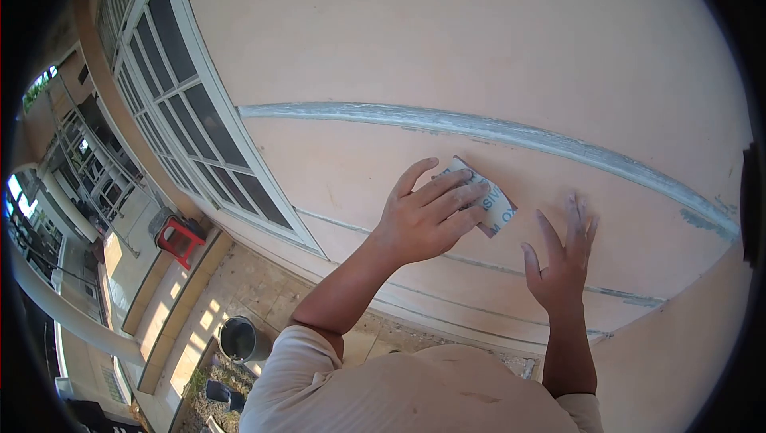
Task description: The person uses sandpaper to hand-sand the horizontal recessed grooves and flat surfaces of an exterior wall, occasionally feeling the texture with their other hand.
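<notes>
My left hand (431,214) presses a folded piece of sandpaper (499,211) against the peach wall (335,170). The fingers lie over its pale printed backing, and the thumb points up, away from it. To the right, my right hand (562,265) has its fingers spread and stretched toward the wall, with nothing in it; whether the fingertips touch the wall is hard to tell. Above both hands runs a raised grey-white moulding (447,120) with worn, patchy paint. Thinner grey lines (487,264) cross the wall lower down.
A white-framed window (191,106) is set in the wall at left. On the ground stand a dark bucket (239,339) and a smaller dark container (223,393). A red plastic stool (179,242) sits by the tiled steps (179,313). Another wall (678,337) meets this one at right.
</notes>
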Available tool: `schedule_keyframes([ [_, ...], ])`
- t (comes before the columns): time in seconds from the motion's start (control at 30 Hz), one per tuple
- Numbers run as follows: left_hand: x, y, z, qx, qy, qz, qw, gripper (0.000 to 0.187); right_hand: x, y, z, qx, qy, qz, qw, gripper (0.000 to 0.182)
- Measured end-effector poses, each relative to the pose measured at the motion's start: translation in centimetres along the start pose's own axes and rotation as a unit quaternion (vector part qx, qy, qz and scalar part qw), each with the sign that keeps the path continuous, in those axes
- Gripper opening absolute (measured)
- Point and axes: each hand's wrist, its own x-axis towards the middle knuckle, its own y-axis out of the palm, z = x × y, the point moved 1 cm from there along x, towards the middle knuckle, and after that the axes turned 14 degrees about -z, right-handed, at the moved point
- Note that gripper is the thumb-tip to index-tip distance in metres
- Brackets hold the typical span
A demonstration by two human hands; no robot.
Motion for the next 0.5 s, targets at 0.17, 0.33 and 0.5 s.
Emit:
schedule_keyframes([
  [0.17,-6.5,-1.6,-0.2,0.046,-0.128,-0.002,0.991,0.018,-2.4,0.2,-3.9,-0.036,0.091,-0.177,0.979,0.084],
  [0.33,-11.8,-2.8,0.3,0.222,-0.254,0.042,0.94,0.02,-4.9,-0.7,-8.0,-0.089,0.175,-0.169,0.966,0.113],
  [0.5,-12.4,-1.3,-0.2,0.195,-0.317,0.126,0.92,0.044,-7.6,0.2,-10.3,-0.157,0.219,-0.037,0.962,0.14],
])
